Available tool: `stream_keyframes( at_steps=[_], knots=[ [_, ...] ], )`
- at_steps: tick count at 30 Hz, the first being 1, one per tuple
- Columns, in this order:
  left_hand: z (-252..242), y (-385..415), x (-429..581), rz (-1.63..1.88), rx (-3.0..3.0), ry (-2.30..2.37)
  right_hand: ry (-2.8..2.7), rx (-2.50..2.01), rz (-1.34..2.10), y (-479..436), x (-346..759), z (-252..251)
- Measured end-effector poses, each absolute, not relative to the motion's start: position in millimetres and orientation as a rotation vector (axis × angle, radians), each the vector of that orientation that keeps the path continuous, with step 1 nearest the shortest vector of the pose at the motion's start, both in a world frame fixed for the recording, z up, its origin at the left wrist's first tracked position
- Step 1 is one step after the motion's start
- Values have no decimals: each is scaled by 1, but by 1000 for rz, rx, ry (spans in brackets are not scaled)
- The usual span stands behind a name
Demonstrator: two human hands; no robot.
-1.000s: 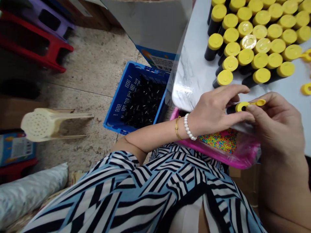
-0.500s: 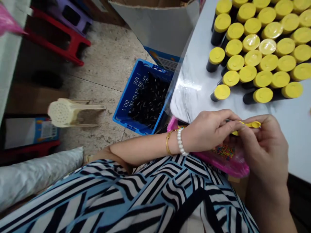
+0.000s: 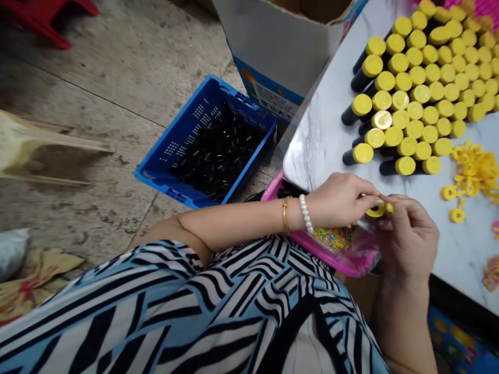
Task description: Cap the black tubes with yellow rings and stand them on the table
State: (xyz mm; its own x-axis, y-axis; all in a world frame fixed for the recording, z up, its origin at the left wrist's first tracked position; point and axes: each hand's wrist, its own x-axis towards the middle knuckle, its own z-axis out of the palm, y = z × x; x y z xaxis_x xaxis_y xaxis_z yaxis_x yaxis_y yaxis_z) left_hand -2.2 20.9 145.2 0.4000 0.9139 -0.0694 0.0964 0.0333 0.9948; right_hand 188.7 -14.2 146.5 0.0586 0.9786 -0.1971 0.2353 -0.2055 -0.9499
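My left hand (image 3: 338, 201), with a bead bracelet and a gold bangle at the wrist, pinches a small yellow plastic ring piece (image 3: 375, 212). My right hand (image 3: 410, 228) meets it from the other side, thumb and fingers closed on the yellow piece's other end. The fingers partly cover the piece. Below the hands is a pink tray (image 3: 356, 267) lined with clear plastic, holding small multicoloured beads (image 3: 331, 238). On the table past my hands stand many black tubes with yellow caps (image 3: 407, 146); loose yellow ring pieces (image 3: 473, 169) lie in a pile to the right.
A blue crate (image 3: 175, 195) of black tube-like parts (image 3: 218, 156) sits on the floor, left of the white marbled table (image 3: 312, 150). Behind it stands a large open carton (image 3: 268, 52). A cream stool (image 3: 31, 148) and a red stool (image 3: 50, 18) are at the left.
The view has shifted right, bringing the loose yellow pieces into sight. Both hands stay together at the yellow piece, whose ring now shows between the fingers.
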Motion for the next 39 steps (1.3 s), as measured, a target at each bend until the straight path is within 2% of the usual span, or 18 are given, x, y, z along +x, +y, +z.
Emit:
stream_keyframes(
  at_steps=[7, 11, 15, 22, 33, 39],
  knots=[
    [149, 29, -8, 697, 1261, 901, -1208, -1548, 1439, 0, 189, 159],
    [147, 28, -16, 684, 1563, 829, -1262, -1512, 1387, -1, 182, 160],
    [135, 19, -11, 819, 1920, 919, -1245, -1506, 1425, 3, 194, 152],
    [119, 15, 2, 863, 2046, 974, -1337, -1509, 1643, 23, 207, 163],
    [116, 18, 9, 909, 2099, 1076, -1599, -1424, 1383, 11, 212, 149],
    [102, -32, -19, 1007, 1982, 799, -1659, -1504, 1040, -72, 182, 147]
  ],
)
